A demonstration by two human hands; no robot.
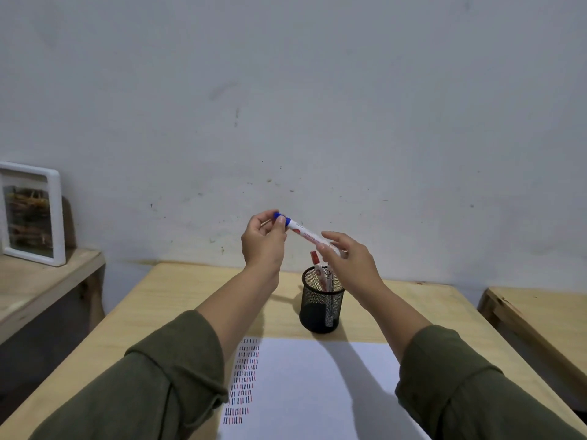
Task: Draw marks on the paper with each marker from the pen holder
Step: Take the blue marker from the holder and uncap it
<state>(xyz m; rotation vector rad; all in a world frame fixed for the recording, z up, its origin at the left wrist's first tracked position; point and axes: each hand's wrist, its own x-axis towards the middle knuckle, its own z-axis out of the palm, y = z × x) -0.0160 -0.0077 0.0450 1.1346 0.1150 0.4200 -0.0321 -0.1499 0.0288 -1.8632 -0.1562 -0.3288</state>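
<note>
A white marker with a blue cap (301, 231) is held up in the air between both hands, above the table. My left hand (263, 242) pinches its blue cap end. My right hand (346, 258) grips the other end of the barrel. Below my right hand stands a black mesh pen holder (320, 304) with a red-capped marker (315, 259) and another marker sticking out. The white paper (317, 392) lies in front of the holder, with rows of short red, blue and black marks along its left side (243, 382).
The wooden table (178, 300) backs onto a pale wall. A white picture frame (31, 214) stands on a lower wooden shelf at the left. Another wooden surface (540, 322) lies at the right, across a gap.
</note>
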